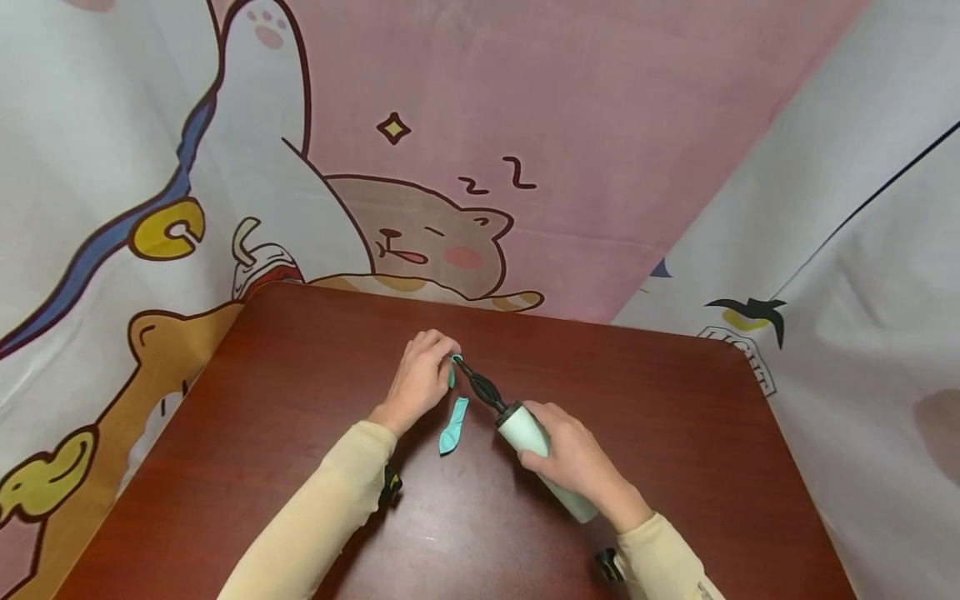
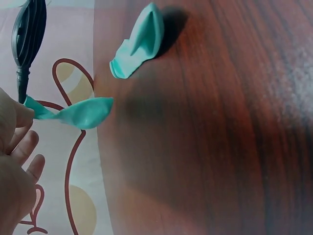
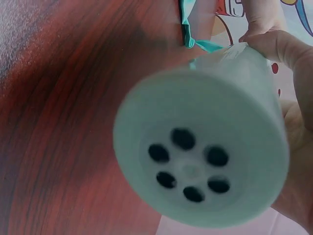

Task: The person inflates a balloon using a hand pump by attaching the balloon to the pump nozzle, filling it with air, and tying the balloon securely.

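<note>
My left hand (image 1: 422, 372) pinches the neck of a teal balloon (image 2: 88, 112) between thumb and finger, right at the tip of a black nozzle (image 1: 484, 388). The balloon hangs limp. From the head view, most of it is hidden behind the fingers. My right hand (image 1: 568, 450) grips the pale green barrel of a balloon pump (image 1: 528, 433), which tilts with its nozzle toward the left hand. Holes show in the pump's round end in the right wrist view. A second flat teal balloon (image 1: 453, 427) lies on the table between the hands.
The dark reddish wooden table (image 1: 660, 400) spreads under both hands. A cartoon-printed cloth (image 1: 570, 167) hangs behind its far edge and along both sides. Black wrist devices show beneath each sleeve.
</note>
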Motion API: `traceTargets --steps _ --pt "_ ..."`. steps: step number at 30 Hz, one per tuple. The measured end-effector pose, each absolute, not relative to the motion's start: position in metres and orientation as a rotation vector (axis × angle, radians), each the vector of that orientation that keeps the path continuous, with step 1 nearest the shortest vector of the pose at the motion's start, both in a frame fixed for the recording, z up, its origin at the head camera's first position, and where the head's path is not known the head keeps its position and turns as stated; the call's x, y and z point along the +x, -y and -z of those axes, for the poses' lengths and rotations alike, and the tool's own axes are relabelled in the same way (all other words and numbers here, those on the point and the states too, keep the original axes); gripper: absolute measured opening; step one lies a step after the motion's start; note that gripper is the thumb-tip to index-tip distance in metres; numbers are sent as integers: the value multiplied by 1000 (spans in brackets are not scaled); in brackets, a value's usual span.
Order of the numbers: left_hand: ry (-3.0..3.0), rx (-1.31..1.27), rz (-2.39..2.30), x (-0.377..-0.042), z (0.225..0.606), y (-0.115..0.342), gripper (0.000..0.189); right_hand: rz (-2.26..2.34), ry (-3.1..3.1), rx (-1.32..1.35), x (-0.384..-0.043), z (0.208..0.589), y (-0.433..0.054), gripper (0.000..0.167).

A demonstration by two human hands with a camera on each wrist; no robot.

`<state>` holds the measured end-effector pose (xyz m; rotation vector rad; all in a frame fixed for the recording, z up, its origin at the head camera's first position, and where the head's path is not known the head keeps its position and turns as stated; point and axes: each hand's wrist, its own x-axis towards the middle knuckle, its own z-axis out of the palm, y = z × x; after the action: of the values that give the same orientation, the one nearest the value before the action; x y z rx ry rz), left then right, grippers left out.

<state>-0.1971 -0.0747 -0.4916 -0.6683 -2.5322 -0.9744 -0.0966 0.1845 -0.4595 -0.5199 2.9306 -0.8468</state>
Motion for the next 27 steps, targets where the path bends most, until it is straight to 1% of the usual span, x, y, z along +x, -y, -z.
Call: traceTargets --steps 10,18,23,27 --pt "2415 -757 874 -196 486 73 22 980 -2896 -504 -97 458 -178 62" --pt "2390 -768 851 -194 482 71 22 1086 -2922 -502 -98 461 -170 57" --pt "2397 -700 994 -191 481 68 23 1124 -2969 -483 -96 462 -167 57" --pt "2397 -556 1302 -189 478 64 25 1153 -3002 -471 -95 462 -163 57"
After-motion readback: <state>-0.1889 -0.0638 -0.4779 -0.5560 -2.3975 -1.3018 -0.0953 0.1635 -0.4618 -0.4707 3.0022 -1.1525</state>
